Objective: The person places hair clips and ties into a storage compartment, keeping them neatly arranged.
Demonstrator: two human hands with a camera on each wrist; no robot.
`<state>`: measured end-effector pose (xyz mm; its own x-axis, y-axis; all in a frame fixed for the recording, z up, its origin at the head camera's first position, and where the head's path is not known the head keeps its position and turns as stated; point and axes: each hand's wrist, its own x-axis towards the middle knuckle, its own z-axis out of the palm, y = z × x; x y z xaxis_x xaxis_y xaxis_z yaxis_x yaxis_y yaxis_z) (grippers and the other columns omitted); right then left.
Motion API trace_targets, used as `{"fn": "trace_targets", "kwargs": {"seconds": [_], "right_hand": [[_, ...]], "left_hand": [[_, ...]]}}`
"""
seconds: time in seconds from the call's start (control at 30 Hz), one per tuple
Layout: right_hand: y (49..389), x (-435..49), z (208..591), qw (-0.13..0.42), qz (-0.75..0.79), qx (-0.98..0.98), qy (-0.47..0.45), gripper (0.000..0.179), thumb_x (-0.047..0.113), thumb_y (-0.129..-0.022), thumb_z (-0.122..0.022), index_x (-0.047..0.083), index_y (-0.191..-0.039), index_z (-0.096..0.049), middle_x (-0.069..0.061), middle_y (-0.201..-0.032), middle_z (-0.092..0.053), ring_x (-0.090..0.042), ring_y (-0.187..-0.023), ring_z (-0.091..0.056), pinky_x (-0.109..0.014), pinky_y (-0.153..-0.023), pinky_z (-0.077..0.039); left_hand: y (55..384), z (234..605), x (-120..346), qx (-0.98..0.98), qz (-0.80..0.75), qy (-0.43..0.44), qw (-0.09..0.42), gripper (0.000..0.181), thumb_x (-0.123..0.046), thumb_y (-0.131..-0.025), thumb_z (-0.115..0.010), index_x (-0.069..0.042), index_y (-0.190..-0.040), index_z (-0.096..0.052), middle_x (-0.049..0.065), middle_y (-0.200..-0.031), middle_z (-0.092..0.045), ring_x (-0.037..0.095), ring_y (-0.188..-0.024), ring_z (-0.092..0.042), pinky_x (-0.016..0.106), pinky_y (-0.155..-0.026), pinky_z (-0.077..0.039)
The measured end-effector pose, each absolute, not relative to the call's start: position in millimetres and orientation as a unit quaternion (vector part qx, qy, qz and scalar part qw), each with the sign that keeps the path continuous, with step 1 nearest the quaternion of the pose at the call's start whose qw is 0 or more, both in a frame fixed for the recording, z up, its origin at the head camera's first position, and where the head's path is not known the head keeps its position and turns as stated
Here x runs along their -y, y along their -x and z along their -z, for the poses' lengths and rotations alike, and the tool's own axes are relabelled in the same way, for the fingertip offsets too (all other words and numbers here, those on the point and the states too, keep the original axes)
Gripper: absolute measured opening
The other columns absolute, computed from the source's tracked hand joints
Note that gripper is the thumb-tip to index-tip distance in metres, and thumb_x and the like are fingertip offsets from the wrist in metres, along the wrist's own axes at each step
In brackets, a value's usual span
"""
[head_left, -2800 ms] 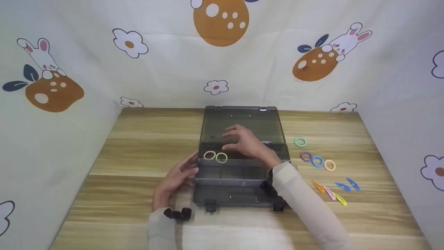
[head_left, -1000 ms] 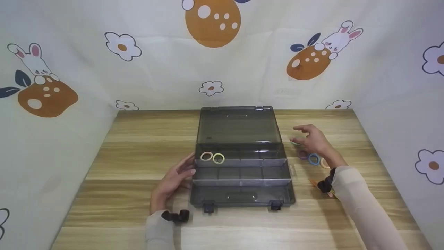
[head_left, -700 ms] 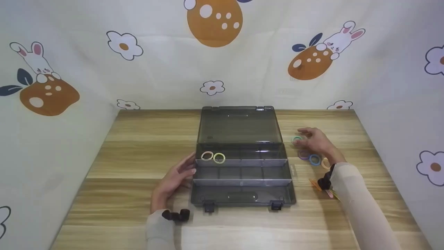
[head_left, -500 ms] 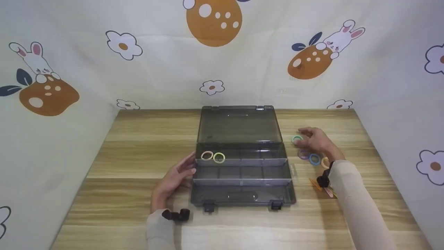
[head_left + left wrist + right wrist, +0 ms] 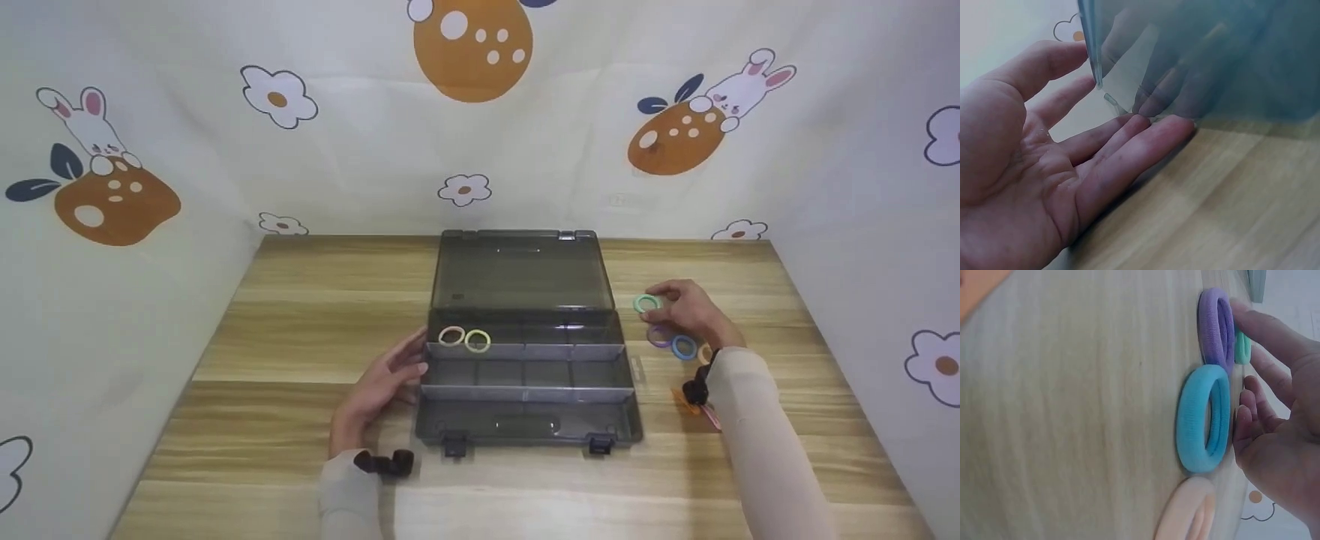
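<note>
Your right hand (image 5: 694, 311) pinches the green hair tie (image 5: 637, 304) between thumb and fingertips, out to the right of the box (image 5: 480, 431). Whether that tie is fully off the table (image 5: 300, 300) is hard to judge from these angles.

Your hold seems to catch only part of the band, so a loose pinch could let it slip or roll away. The purple hair tie (image 5: 1207, 326) sits just beside your thumb, touching the blue hair tie (image 5: 1190, 424), with the peach hair tie (image 5: 1182, 509) next along; a low sweep of the hand could drag that row out of line. Your right sleeve (image 5: 772, 442) passes over the clips, hiding some of them, with an orange clip (image 5: 684, 401) and a pink clip (image 5: 709, 417) showing, so a dropped forearm could scatter them.

Your left hand (image 5: 382, 382) has its fingers extended, grasping nothing, fingertips against the box's left side. Too hard a push there could skid the box and jostle the pale pink hair tie (image 5: 441, 338) and yellow hair tie (image 5: 466, 342) at the left end of its back row.
</note>
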<state>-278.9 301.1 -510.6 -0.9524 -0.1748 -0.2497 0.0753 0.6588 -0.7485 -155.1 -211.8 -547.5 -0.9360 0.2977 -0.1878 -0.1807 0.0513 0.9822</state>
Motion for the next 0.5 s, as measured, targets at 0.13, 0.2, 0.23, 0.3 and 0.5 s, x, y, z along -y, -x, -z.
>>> {"fn": "trace_targets", "kwargs": {"seconds": [0.13,0.2,0.23,0.3,0.5], "right_hand": [[279.8,-300.4,510.6,0.143,0.412,-0.9,0.017,0.055,0.016,-0.086,-0.079,-0.004,-0.133,-0.058,-0.029,-0.129,-0.062,-0.019,-0.099,-0.061,-0.019,-0.079,-0.049],[279.7,-300.2,511.1,0.145,0.413,-0.899,0.01,0.053,0.017,-0.087,-0.078,-0.002,-0.133,-0.059,-0.028,-0.13,-0.062,-0.019,-0.1,-0.062,-0.021,-0.079,-0.05],[279.5,-300.0,511.5,0.146,0.414,-0.899,0.006,0.052,0.018,-0.088,-0.077,-0.002,-0.133,-0.059,-0.028,-0.13,-0.062,-0.019,-0.1,-0.063,-0.021,-0.079,-0.05],[278.6,-299.6,512.3,0.138,0.411,-0.901,0.001,0.049,0.019,-0.09,-0.075,-0.001,-0.132,-0.061,-0.027,-0.13,-0.063,-0.02,-0.1,-0.063,-0.022,-0.08,-0.05],[277.4,-296.2,513.8,0.097,0.401,-0.911,-0.019,0.039,0.018,-0.09,-0.072,-0.003,-0.123,-0.066,-0.022,-0.12,-0.07,-0.02,-0.099,-0.063,-0.023,-0.083,-0.046]], "left_hand": [[156.3,547.9,212.2,-0.703,-0.689,-0.04,0.169,0.068,-0.016,-0.098,-0.063,-0.016,-0.158,-0.031,0.018,-0.16,-0.036,0.037,-0.132,-0.052,0.033,-0.068,-0.059],[156.2,547.9,212.2,-0.708,-0.686,-0.043,0.163,0.068,-0.015,-0.098,-0.063,-0.014,-0.158,-0.032,0.018,-0.161,-0.035,0.037,-0.138,-0.047,0.029,-0.079,-0.058],[156.0,548.1,212.2,-0.709,-0.685,-0.045,0.161,0.068,-0.014,-0.098,-0.063,-0.013,-0.158,-0.032,0.018,-0.161,-0.035,0.036,-0.141,-0.044,0.028,-0.087,-0.057],[155.7,548.2,212.0,-0.713,-0.683,-0.05,0.154,0.068,-0.014,-0.097,-0.063,-0.011,-0.157,-0.032,0.017,-0.161,-0.035,0.035,-0.147,-0.037,0.029,-0.103,-0.05],[156.1,549.6,211.5,-0.713,-0.684,-0.061,0.144,0.067,-0.011,-0.096,-0.063,-0.009,-0.156,-0.034,0.018,-0.161,-0.036,0.033,-0.15,-0.031,0.045,-0.122,-0.03]]}}
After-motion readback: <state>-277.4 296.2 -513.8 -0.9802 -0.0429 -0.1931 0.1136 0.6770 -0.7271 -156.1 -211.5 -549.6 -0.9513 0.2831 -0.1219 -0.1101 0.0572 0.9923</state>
